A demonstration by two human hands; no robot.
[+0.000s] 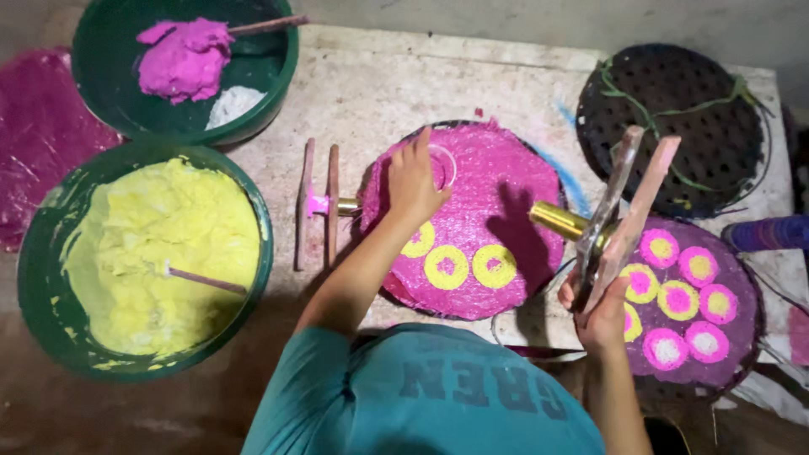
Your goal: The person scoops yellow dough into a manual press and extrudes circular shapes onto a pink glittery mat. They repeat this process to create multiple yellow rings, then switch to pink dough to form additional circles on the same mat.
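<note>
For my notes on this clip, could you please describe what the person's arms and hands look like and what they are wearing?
Both arms are bare from the elbow down. The left hand and right hand wear no gloves, rings or watch that show. Short teal sleeves of a T-shirt with dark lettering across it cover the upper arms.

Count: two green basins, two stirring sticks, two brass-barrelled wooden presses, two pink paste-covered round trays, one bare perforated tray, three yellow rings below the left hand.
</note>
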